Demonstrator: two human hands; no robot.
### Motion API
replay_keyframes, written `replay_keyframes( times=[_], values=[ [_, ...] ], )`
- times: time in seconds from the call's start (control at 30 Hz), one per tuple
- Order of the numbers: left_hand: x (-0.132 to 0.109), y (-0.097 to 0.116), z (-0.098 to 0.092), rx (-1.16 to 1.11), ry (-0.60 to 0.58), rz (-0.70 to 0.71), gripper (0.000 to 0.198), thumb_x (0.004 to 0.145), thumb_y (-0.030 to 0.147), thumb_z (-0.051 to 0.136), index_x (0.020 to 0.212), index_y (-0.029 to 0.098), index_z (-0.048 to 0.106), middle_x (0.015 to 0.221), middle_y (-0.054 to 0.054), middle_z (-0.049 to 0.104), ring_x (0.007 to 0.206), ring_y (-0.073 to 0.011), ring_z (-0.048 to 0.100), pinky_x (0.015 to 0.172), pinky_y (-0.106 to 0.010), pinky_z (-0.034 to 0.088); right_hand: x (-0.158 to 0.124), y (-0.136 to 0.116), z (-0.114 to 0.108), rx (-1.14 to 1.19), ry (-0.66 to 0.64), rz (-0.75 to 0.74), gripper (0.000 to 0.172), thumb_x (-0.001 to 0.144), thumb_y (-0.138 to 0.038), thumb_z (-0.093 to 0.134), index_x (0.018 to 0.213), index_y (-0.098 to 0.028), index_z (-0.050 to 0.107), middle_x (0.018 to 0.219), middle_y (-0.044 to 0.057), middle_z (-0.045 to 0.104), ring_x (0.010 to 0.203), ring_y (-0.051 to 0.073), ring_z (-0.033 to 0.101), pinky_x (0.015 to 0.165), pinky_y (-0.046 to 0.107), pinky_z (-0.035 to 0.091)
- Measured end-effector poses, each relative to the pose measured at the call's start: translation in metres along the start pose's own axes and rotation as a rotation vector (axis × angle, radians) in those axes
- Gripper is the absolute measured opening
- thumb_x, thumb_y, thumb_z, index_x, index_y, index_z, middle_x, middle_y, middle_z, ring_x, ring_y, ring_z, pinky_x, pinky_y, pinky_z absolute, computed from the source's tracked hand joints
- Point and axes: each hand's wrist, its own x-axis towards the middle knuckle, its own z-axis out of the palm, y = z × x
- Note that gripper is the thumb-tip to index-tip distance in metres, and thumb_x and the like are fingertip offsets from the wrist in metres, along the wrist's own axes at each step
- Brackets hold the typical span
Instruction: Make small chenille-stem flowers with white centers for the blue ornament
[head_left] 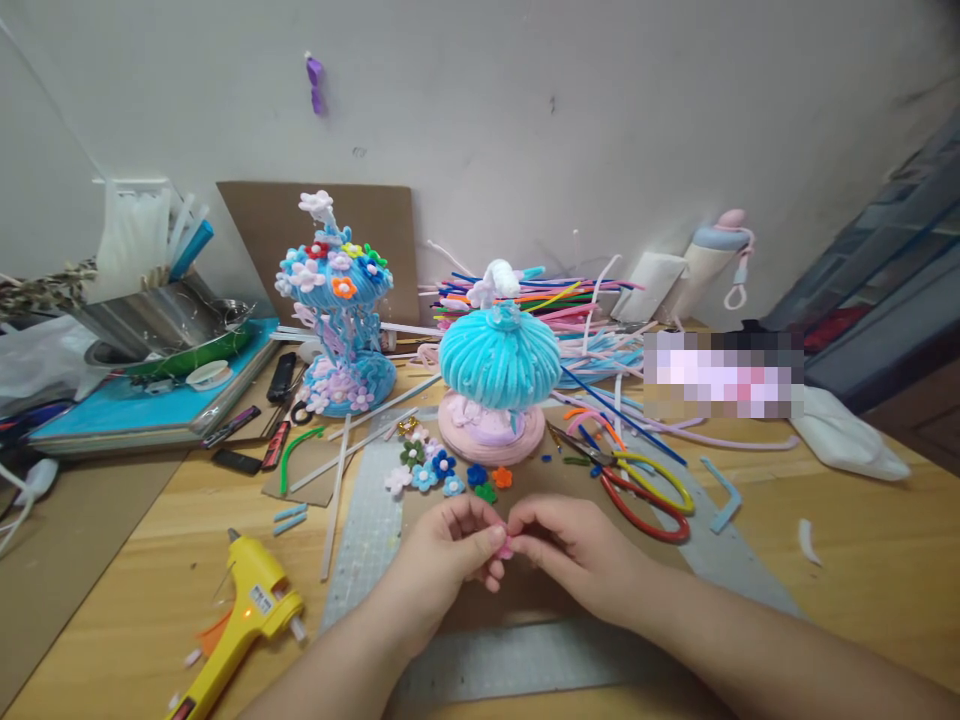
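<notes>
My left hand [472,545] and my right hand [564,545] meet low in the middle of the view. Between their fingertips is a small pink pipe-cleaner piece [505,549], pinched from both sides and mostly hidden by the fingers. Just beyond lie several small pipe-cleaner flowers in blue, green, white and orange [502,477]. Behind them stands a turquoise fuzzy dome [501,358] on a round pink base [491,440]. Scissors with red and yellow handles [646,500] rest open to the right of my right hand.
A grey cutting mat [510,660] with brown cardboard lies under my hands. At left are a yellow glue gun [259,600] and a flower-covered blue lamp-shaped piece [337,300]. Loose pipe cleaners [600,300] pile up at the back. A metal bowl [157,320] stands far left, a bottle [705,265] back right.
</notes>
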Motion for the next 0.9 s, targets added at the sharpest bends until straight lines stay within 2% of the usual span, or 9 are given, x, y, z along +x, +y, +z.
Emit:
replay_keyframes(
  times=[0.2,0.33,0.43,0.57,0.67,0.77,0.9],
  values=[
    [0.0010,-0.0013,-0.0012,-0.009,0.012,-0.039,0.029,0.065,0.030,0.074,0.074,0.010,0.056,0.063,0.000,0.059,0.054,-0.0064,0.052,0.051,-0.018,0.044,-0.0009,0.0031,0.0008,-0.196,-0.056,-0.105,0.011,0.089,-0.017,0.046,0.089,-0.018,0.056,0.085,0.002,0.063,0.078,0.013,0.056,0.071,0.023,0.040],
    [0.0002,-0.0005,-0.0014,0.032,-0.039,-0.077,0.027,0.067,0.032,0.072,0.074,0.011,0.055,0.066,-0.001,0.059,0.053,-0.0075,0.052,0.043,-0.016,0.042,-0.0026,0.0056,0.0003,-0.305,-0.050,-0.218,0.013,0.090,-0.014,0.040,0.089,-0.017,0.053,0.081,0.004,0.062,0.072,0.014,0.054,0.067,0.024,0.040],
    [0.0007,-0.0030,0.0005,-0.036,-0.006,-0.070,0.025,0.065,0.028,0.073,0.069,0.012,0.054,0.060,-0.001,0.059,0.050,-0.0068,0.051,0.041,-0.014,0.039,-0.0034,0.0057,0.0021,-0.349,-0.040,-0.269,0.015,0.090,-0.013,0.037,0.088,-0.017,0.051,0.080,0.004,0.061,0.070,0.014,0.054,0.065,0.025,0.040],
    [0.0013,-0.0080,0.0040,-0.192,0.047,-0.063,0.021,0.067,0.025,0.071,0.067,0.011,0.054,0.055,0.001,0.055,0.048,-0.0050,0.048,0.045,-0.014,0.043,-0.0026,0.0063,0.0058,-0.370,-0.025,-0.276,0.016,0.090,-0.012,0.036,0.088,-0.018,0.051,0.081,0.005,0.061,0.073,0.015,0.055,0.067,0.026,0.041],
    [0.0002,-0.0080,0.0034,-0.237,0.030,-0.092,0.018,0.070,0.024,0.070,0.070,0.011,0.057,0.059,0.001,0.054,0.049,-0.0041,0.048,0.048,-0.014,0.045,-0.0022,0.0071,0.0062,-0.376,0.002,-0.268,0.015,0.091,-0.013,0.036,0.090,-0.019,0.050,0.083,0.004,0.062,0.074,0.015,0.055,0.067,0.026,0.041],
    [-0.0012,-0.0055,0.0007,-0.220,-0.025,-0.129,0.019,0.070,0.025,0.071,0.072,0.010,0.060,0.063,0.001,0.054,0.050,-0.0032,0.047,0.048,-0.013,0.045,-0.0032,0.0078,0.0050,-0.383,0.043,-0.274,0.014,0.091,-0.014,0.037,0.090,-0.019,0.050,0.082,0.004,0.063,0.073,0.015,0.055,0.067,0.027,0.042],
    [-0.0002,-0.0064,-0.0019,-0.136,-0.021,-0.129,0.027,0.066,0.032,0.074,0.069,0.009,0.060,0.062,0.001,0.055,0.048,-0.0031,0.046,0.044,-0.014,0.043,-0.0049,0.0087,0.0037,-0.406,0.049,-0.254,0.014,0.091,-0.015,0.039,0.095,-0.018,0.052,0.086,0.004,0.064,0.076,0.016,0.056,0.068,0.028,0.042]
  ],
)
